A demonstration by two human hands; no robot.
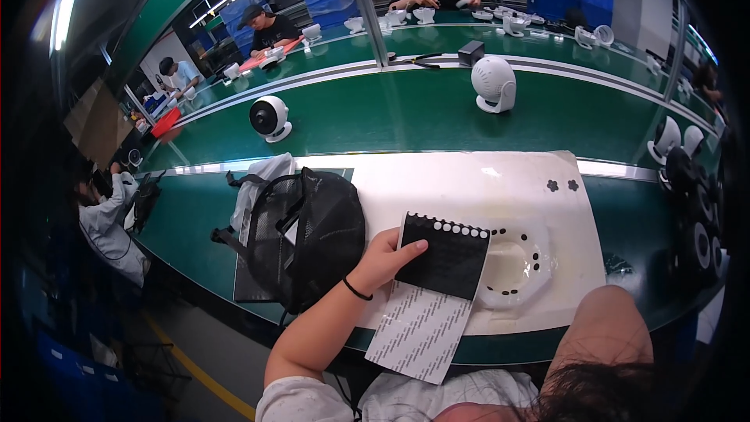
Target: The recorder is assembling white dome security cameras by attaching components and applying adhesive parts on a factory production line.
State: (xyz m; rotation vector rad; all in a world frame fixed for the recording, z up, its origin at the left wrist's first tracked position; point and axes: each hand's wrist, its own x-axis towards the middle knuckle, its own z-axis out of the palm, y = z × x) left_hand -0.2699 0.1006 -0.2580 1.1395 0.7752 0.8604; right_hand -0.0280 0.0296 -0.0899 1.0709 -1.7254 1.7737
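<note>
My left hand (380,267) is closed on a sheet of black stick-on pads (437,262), the thumb pressed on its black face. Round cutouts and pale dots run along the sheet's top edge, and its printed white backing paper (418,332) hangs down toward me. Just right of the sheet lies a translucent white octagonal ring (544,284) with several small black dots stuck around it; the sheet covers part of its left side. My right arm (605,332) is bent at the lower right, and its hand is not in view.
A white board (574,289) covers the green bench before me. Left of it sits a black mesh bag (328,227). Two black flower-shaped pieces (553,186) lie at the board's far right. White round fans (494,82) stand on the conveyor; people work beyond it.
</note>
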